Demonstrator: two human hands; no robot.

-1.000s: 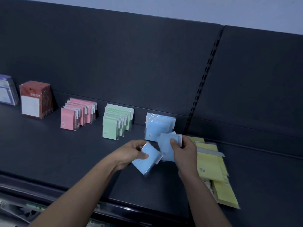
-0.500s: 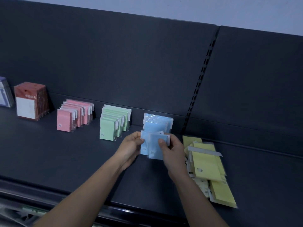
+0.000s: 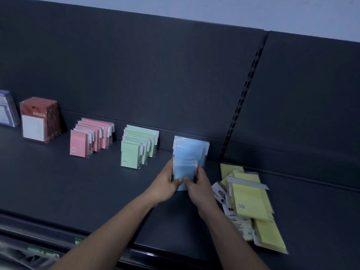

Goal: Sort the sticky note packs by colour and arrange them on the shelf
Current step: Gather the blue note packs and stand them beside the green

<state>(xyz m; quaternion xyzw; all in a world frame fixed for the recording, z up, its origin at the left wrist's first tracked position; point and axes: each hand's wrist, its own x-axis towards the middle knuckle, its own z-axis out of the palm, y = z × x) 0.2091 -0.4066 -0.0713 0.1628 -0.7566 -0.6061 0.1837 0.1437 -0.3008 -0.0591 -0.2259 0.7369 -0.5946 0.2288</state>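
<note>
Dark grey metal shelf (image 3: 58, 182), one level, with a matching back panel (image 3: 136, 75), one slotted upright (image 3: 243, 98) and a pale wall (image 3: 253, 10) above.

Standing stock, left to right, five colour groups:
- Purple packs (image 3: 5, 108): one group, cut off by the left edge; no count possible.
- Red packs (image 3: 39, 119): one block, upright. The front face has a white panel and a line of pale characters too small to read.
- Pink packs (image 3: 91, 137): one row, front to back, about eight. The overlap makes the count unsure. The small mark low on the front pack is unreadable.
- Green packs (image 3: 139, 147): one row, about six, with the same small mark, also unreadable.
- Blue packs (image 3: 191, 149): one row against the back panel, just left of the upright; count blurred.

In hand: front blue packs (image 3: 184, 172), a few together at the near end of the blue row. The left hand (image 3: 165, 184) grips their left side and the right hand (image 3: 198, 190) their right side, with both thumbs on the front face.

Loose stock: yellow packs (image 3: 251, 199), at least four, in a flat, overlapping heap right of the upright. The top pack carries three short dark print lines, unreadable. White barcode labels (image 3: 220, 193) lie at the heap's left edge, their text too small to read.
</note>
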